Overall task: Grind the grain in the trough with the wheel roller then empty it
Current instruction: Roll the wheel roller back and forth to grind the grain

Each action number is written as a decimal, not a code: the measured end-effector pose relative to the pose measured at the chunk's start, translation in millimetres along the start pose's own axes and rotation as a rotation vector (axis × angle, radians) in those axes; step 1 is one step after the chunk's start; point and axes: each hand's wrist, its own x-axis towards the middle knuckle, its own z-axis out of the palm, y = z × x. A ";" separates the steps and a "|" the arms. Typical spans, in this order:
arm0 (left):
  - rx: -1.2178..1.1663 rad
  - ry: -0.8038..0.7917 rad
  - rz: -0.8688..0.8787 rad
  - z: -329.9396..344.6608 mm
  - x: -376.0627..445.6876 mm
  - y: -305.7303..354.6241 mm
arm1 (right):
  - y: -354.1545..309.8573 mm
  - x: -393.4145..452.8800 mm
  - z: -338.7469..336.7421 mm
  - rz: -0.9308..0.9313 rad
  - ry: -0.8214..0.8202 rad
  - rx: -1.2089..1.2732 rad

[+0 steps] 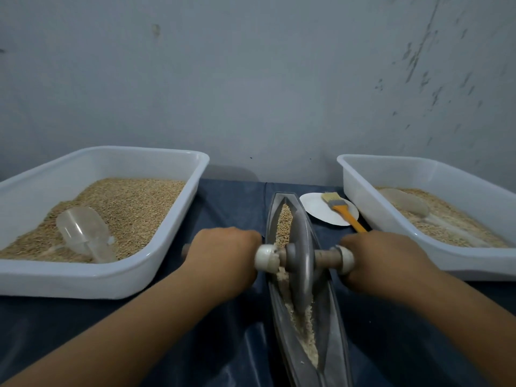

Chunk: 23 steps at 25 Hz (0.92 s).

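Observation:
A long grey metal trough [332, 325] runs away from me down the middle of the dark blue table. Whole grain [284, 224] lies in its far half and paler crushed grain [303, 325] in its near half. The grey wheel roller [301, 263] stands upright in the trough near its middle, on a wooden axle with white end collars. My left hand [223, 258] grips the left handle of the axle. My right hand [382, 261] grips the right handle.
A white tub [156, 263] at the left holds whole grain and a clear plastic scoop [83, 233]. A second white tub [391, 219] at the right holds ground grain and another scoop [405, 202]. Between trough and right tub lies a white plate [315, 210] with an orange-handled brush [342, 210].

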 end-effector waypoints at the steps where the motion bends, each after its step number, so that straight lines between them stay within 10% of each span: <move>1: 0.002 0.005 -0.022 2.7 12.4 -0.7 | -0.2 14.4 6.2 0.032 0.068 -0.012; 9: -0.055 -0.105 -0.035 4.3 68.7 -11.8 | -2.4 61.9 9.3 0.067 0.240 -0.043; 19: 0.041 -0.031 0.063 -19.8 -26.9 2.0 | 9.4 -40.8 -11.1 -0.067 -0.198 0.159; 23: 0.007 0.000 0.000 -1.6 7.6 -2.4 | 1.3 0.9 6.6 0.053 0.083 0.023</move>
